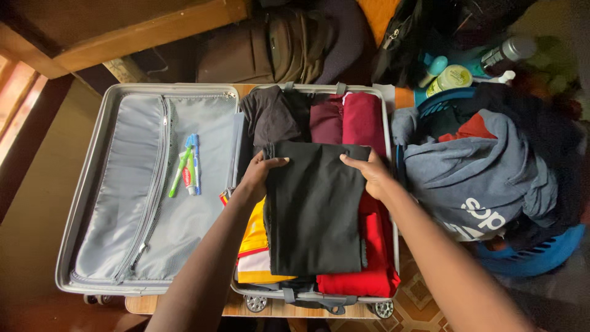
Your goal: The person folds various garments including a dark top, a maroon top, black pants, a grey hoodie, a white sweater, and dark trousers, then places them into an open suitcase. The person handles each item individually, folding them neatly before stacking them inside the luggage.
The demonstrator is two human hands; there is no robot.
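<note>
Down on a wooden floor (37,203), an open grey suitcase (86,184) lies flat, lid side to the left, packing side to the right. Both hands are on a folded black garment (313,209) lying on top of the packed half. Left hand (261,172) grips its far left corner, fingers curled over the edge; right hand (369,172) pinches the far right corner the same way. The garment's long axis runs away from the person, short edge towards the suitcase's far rim, near edge down by the wheels.

Under it, a red folded piece (369,270) peeks out on the right, a yellow and white one (253,246) on the left. Beyond it, at the far end, sit a dark grey fold (270,117), a maroon one (326,120) and a crimson one (364,120), side by side.

Over in the lid half, a toothpaste tube (189,166) and green and blue toothbrushes (181,171) lie behind the mesh pocket.

Right of the case, a blue basket (541,252) holds a grey hooded top (479,172). Bottles (452,77) stand beyond it, and a brown backpack (276,46) sits past the suitcase.
</note>
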